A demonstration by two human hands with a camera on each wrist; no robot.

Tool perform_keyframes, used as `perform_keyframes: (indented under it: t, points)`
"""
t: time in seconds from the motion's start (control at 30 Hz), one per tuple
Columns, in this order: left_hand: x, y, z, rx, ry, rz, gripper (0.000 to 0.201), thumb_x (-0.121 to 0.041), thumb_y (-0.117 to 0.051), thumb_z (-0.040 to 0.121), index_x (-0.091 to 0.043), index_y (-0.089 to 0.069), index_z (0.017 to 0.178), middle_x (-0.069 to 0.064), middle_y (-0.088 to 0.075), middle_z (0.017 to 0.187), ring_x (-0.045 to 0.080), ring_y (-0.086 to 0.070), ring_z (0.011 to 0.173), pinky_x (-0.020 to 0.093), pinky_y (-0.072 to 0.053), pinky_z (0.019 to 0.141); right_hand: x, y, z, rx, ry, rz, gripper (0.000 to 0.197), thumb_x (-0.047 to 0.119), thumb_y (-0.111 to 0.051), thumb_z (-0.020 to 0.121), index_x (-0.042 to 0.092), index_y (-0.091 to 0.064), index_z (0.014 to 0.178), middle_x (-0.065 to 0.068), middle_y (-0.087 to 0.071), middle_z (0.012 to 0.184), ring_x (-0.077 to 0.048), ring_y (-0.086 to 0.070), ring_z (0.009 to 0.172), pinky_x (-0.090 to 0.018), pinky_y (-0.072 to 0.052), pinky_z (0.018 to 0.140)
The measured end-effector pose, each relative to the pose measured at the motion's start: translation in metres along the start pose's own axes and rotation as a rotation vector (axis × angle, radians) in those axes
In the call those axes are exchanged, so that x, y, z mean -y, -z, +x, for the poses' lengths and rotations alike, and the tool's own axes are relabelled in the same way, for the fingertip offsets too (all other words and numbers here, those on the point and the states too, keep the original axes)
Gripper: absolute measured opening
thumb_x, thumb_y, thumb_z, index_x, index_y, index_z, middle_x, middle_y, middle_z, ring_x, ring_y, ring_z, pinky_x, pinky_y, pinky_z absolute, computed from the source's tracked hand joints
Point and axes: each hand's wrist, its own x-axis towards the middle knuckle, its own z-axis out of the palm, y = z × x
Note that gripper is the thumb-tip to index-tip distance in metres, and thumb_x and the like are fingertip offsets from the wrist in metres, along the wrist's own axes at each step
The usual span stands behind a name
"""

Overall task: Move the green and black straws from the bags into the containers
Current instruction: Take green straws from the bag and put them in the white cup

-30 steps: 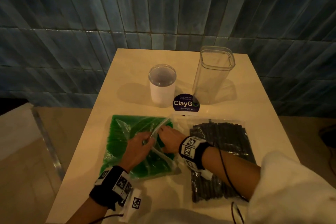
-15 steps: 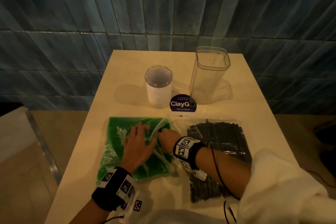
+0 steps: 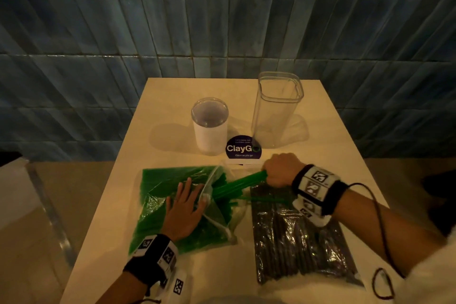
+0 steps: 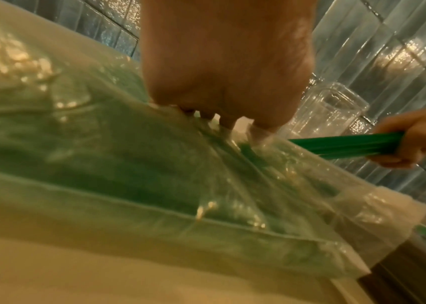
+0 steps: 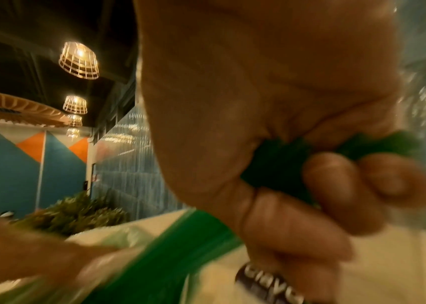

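A clear bag of green straws [image 3: 158, 195] lies on the table's near left. My left hand [image 3: 183, 210] presses flat on it with fingers spread, seen from behind in the left wrist view [image 4: 227, 67]. My right hand [image 3: 281, 170] grips a bundle of green straws [image 3: 237, 186] partly drawn out of the bag's mouth, above the bag of black straws [image 3: 301, 237]. The right wrist view shows the fist [image 5: 310, 185] curled round the green bundle [image 5: 165, 261]. A round white cup [image 3: 209, 128] and a tall clear square container [image 3: 276, 108] stand behind.
A round dark "ClayGo" sticker [image 3: 243, 148] sits on the table [image 3: 172, 91] between the two containers. A blue tiled wall [image 3: 222, 20] closes the far edge. One loose green straw [image 3: 266, 200] lies across the top of the black bag.
My right hand has pulled a bundle of green straws out of the bag, moving right and toward the containers. My left hand has flattened on the bag.
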Motion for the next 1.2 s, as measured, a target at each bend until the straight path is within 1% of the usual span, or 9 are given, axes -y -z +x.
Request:
perform_keyframes:
  t: [0.17,0.37,0.43,0.5,0.6,0.9,1.03,1.13,1.2]
  points:
    - [-0.014,0.011,-0.001,-0.049,0.033,-0.103,0.08,-0.069,-0.034,0.084,-0.029,-0.005,0.147,0.002,0.002,0.158,0.022,0.003,0.144,0.056,0.002,0.114,-0.045,0.042,-0.034,-0.067,-0.202,-0.07,0.029,0.029,-0.044,0.093,0.016,-0.059,0.115,-0.005,-0.059,0.11,-0.022,-0.058,0.099,-0.031,-0.038,0.074]
    - [-0.087,0.047,-0.004,-0.647,-0.533,0.143,0.099,-0.071,-0.055,0.068,-0.013,-0.021,0.141,0.017,-0.021,0.15,0.032,-0.014,0.141,0.05,-0.006,0.116,-0.01,0.069,-0.058,-0.196,-0.052,-0.12,0.024,0.023,-0.045,0.093,0.014,-0.057,0.11,-0.004,-0.055,0.098,-0.023,-0.056,0.094,-0.031,-0.038,0.074]
    - [-0.1,0.056,0.003,-0.577,-0.473,0.152,0.077,-0.056,-0.065,0.074,-0.013,-0.039,0.132,0.014,-0.054,0.13,0.03,-0.047,0.125,0.047,-0.027,0.11,0.014,0.069,-0.06,-0.242,0.085,-0.07,0.02,0.02,-0.048,0.089,0.013,-0.058,0.105,-0.004,-0.053,0.088,-0.021,-0.056,0.084,-0.031,-0.042,0.071]
    - [-0.1,0.065,0.005,-0.48,-0.332,0.022,0.036,-0.039,-0.066,0.082,-0.019,-0.055,0.11,0.001,-0.069,0.093,0.021,-0.065,0.088,0.023,-0.047,0.08,0.026,0.069,-0.059,-0.255,0.193,0.039,0.023,0.018,-0.054,0.083,0.014,-0.055,0.106,0.0,-0.046,0.085,-0.018,-0.052,0.079,-0.029,-0.041,0.065]
    - [-0.08,0.065,0.011,-0.45,-0.26,-0.06,0.014,-0.034,-0.063,0.085,-0.021,-0.059,0.08,-0.01,-0.053,0.063,0.01,-0.051,0.059,0.017,-0.03,0.052,0.022,0.068,-0.053,-0.259,0.302,0.299,0.043,0.023,-0.063,0.079,0.023,-0.05,0.12,0.003,-0.054,0.098,-0.012,-0.052,0.084,-0.027,-0.044,0.067]
    - [-0.106,0.056,0.003,-0.583,-0.504,-0.534,0.037,-0.018,-0.064,0.073,-0.035,-0.041,0.05,-0.02,-0.04,0.039,-0.001,-0.043,0.037,0.004,-0.03,0.045,0.046,0.054,-0.042,-1.136,0.479,0.864,0.02,0.026,-0.065,0.084,0.013,-0.064,0.1,-0.002,-0.057,0.111,-0.009,-0.053,0.104,-0.023,-0.047,0.092]
    - [-0.1,0.056,0.008,-0.437,-0.419,-0.434,0.016,-0.021,-0.07,0.081,-0.018,-0.066,0.065,-0.015,-0.052,0.052,-0.002,-0.047,0.043,0.012,-0.04,0.053,0.04,0.044,-0.054,-1.272,0.296,1.337,0.02,0.034,-0.039,0.095,0.022,-0.047,0.108,0.0,-0.054,0.109,-0.011,-0.057,0.099,-0.022,-0.049,0.083]
    - [-0.086,0.051,0.009,-0.165,-0.265,-0.391,0.027,-0.035,-0.063,0.086,-0.024,-0.055,0.062,-0.01,-0.053,0.052,0.0,-0.047,0.039,0.014,-0.04,0.05,0.018,0.0,-0.059,-1.107,0.037,1.34,0.014,0.028,-0.034,0.099,0.023,-0.046,0.097,0.006,-0.056,0.087,-0.015,-0.057,0.079,-0.022,-0.048,0.066]
    - [-0.076,0.046,0.007,-0.077,-0.184,-0.333,0.031,-0.041,-0.06,0.087,-0.025,-0.051,0.062,-0.007,-0.053,0.054,0.001,-0.047,0.04,0.012,-0.04,0.048,0.004,-0.04,-0.06,-0.598,-0.077,0.938,0.018,0.045,-0.046,0.094,0.027,-0.047,0.097,0.012,-0.054,0.086,-0.01,-0.056,0.079,-0.018,-0.043,0.061]
